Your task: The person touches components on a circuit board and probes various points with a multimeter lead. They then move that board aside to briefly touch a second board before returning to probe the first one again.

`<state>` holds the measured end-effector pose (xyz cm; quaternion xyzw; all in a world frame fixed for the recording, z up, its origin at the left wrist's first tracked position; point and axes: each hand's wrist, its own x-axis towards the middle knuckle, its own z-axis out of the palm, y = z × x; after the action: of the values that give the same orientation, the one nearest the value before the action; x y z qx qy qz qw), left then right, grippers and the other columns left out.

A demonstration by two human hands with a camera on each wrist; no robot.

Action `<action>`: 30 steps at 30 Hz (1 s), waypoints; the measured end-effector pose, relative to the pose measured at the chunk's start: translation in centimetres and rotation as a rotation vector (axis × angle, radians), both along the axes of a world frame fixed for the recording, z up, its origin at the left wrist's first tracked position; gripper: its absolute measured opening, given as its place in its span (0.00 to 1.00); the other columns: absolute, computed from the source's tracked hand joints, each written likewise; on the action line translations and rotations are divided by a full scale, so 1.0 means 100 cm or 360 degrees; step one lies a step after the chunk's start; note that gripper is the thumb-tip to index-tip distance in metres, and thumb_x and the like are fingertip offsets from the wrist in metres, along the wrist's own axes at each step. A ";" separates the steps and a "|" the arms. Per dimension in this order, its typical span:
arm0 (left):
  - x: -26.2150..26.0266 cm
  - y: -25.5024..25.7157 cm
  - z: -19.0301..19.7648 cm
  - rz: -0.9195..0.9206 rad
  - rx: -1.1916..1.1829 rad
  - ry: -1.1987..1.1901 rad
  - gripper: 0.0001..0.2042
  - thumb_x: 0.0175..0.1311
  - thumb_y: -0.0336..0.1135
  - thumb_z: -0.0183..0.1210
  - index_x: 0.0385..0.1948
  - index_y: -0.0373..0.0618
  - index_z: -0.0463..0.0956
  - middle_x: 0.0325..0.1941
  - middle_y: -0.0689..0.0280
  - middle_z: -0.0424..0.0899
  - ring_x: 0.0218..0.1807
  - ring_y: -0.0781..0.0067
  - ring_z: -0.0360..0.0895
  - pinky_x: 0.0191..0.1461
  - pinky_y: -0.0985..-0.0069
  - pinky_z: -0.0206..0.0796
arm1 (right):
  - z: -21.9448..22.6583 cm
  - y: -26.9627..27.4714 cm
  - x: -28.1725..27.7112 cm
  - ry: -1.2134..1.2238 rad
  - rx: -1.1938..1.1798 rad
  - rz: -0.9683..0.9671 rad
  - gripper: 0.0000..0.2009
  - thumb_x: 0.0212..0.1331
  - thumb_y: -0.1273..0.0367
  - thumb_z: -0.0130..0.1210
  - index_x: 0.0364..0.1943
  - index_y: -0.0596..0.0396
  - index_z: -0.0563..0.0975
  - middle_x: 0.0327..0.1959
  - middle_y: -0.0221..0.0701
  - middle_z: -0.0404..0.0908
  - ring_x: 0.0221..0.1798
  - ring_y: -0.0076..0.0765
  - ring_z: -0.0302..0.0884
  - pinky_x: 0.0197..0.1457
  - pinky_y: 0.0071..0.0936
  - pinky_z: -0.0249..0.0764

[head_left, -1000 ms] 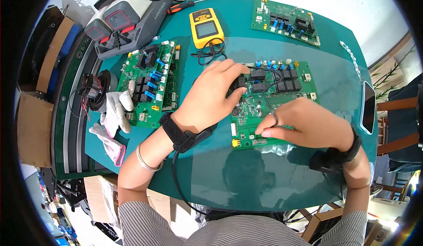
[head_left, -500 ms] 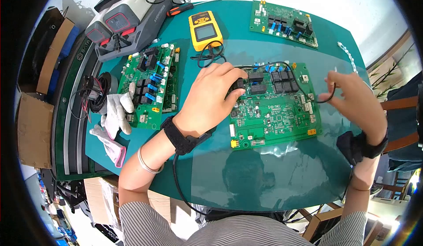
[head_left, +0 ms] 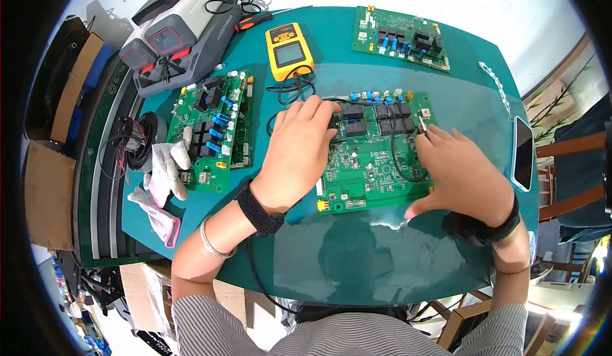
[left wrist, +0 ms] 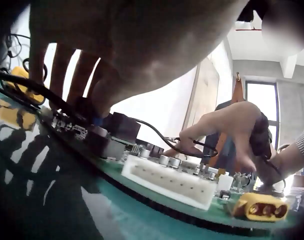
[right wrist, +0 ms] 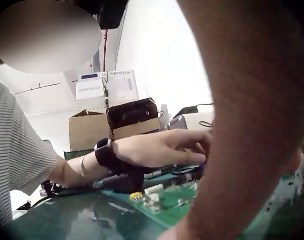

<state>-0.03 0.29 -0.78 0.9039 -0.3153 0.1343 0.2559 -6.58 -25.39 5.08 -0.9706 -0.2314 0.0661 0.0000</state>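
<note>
A green circuit board lies in front of me, with black relays along its far side. My left hand grips its far left corner, thumb and fingers about a black block. In the left wrist view the fingers reach down behind the board's white connector. My right hand is over the board's right side and holds a slim probe, its metal tip near the far right corner. The thumb is spread away, toward the near edge. A black cable loops from this hand across the relays.
A yellow handheld meter with a coiled black lead lies beyond the left hand. Other circuit boards lie at left and far right. White gloves and a wire spool are at left, a phone at right.
The right hand has moved from the near edge of the board out past its right side, then back over it with the probe and cable. The left hand keeps its grip.
</note>
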 end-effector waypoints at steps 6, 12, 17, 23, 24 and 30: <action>0.007 0.005 -0.001 0.0054 0.0034 -0.0054 0.15 0.66 0.25 0.61 0.53 0.43 0.75 0.47 0.57 0.77 0.54 0.50 0.74 0.59 0.59 0.64 | -0.010 -0.001 0.017 -0.0068 -0.0079 -0.0007 0.46 0.31 0.45 0.78 0.51 0.65 0.72 0.55 0.48 0.79 0.70 0.55 0.71 0.76 0.59 0.62; 0.005 0.004 0.004 0.0012 -0.0012 -0.0114 0.11 0.59 0.35 0.71 0.39 0.43 0.80 0.35 0.61 0.81 0.43 0.55 0.78 0.51 0.62 0.65 | -0.014 -0.043 0.047 -0.0289 0.0145 -0.0041 0.48 0.35 0.57 0.80 0.66 0.62 0.70 0.51 0.40 0.80 0.64 0.48 0.75 0.76 0.58 0.63; -0.008 -0.003 0.013 -0.0084 0.0048 -0.0094 0.13 0.53 0.39 0.75 0.30 0.45 0.80 0.28 0.65 0.81 0.35 0.58 0.78 0.45 0.63 0.65 | -0.019 -0.092 0.074 -0.0383 0.0581 0.0009 0.32 0.53 0.76 0.64 0.67 0.57 0.72 0.46 0.39 0.80 0.55 0.51 0.77 0.61 0.40 0.73; -0.013 -0.007 0.015 -0.0230 0.0087 -0.0156 0.16 0.50 0.42 0.77 0.27 0.47 0.78 0.23 0.68 0.76 0.30 0.61 0.74 0.43 0.65 0.63 | 0.021 -0.087 0.061 -0.0612 0.1093 -0.0281 0.11 0.74 0.69 0.52 0.52 0.54 0.83 0.20 0.30 0.74 0.28 0.31 0.75 0.37 0.30 0.69; -0.013 -0.007 0.015 -0.0236 0.0088 -0.0151 0.16 0.50 0.42 0.77 0.27 0.47 0.78 0.23 0.68 0.76 0.30 0.61 0.74 0.43 0.65 0.63 | 0.034 -0.078 0.051 -0.0606 0.1122 -0.0460 0.12 0.76 0.66 0.52 0.49 0.56 0.84 0.18 0.25 0.68 0.25 0.23 0.67 0.32 0.26 0.62; -0.013 -0.008 0.016 -0.0209 0.0115 -0.0149 0.17 0.50 0.43 0.77 0.26 0.46 0.77 0.19 0.68 0.72 0.29 0.62 0.72 0.43 0.66 0.62 | 0.044 -0.063 0.033 -0.0780 0.1183 -0.0445 0.17 0.77 0.59 0.54 0.40 0.58 0.87 0.17 0.16 0.63 0.23 0.11 0.54 0.26 0.23 0.50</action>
<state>-1.32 -0.50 0.84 0.8827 -0.3901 0.1479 0.2163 -3.30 -31.72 9.48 -0.9136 -0.0994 -0.2533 0.3021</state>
